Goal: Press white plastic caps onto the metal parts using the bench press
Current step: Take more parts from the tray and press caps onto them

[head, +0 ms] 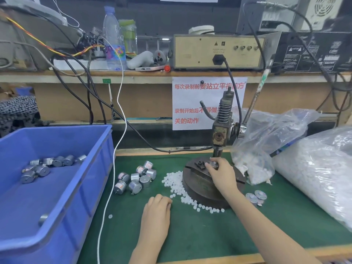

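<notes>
Right hand: your right hand (222, 173) grips a metal part (211, 164) on the bench press (221, 130) base, right of centre.
Left hand: your left hand (159, 206) rests at the white caps (177, 182), fingers curled; whether it grasps one, you cannot tell.
Spare motors (136, 177): just left of the caps.

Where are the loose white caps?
Head view: the white caps lie on the green mat against the left edge of the press base, right of the metal parts.
</notes>
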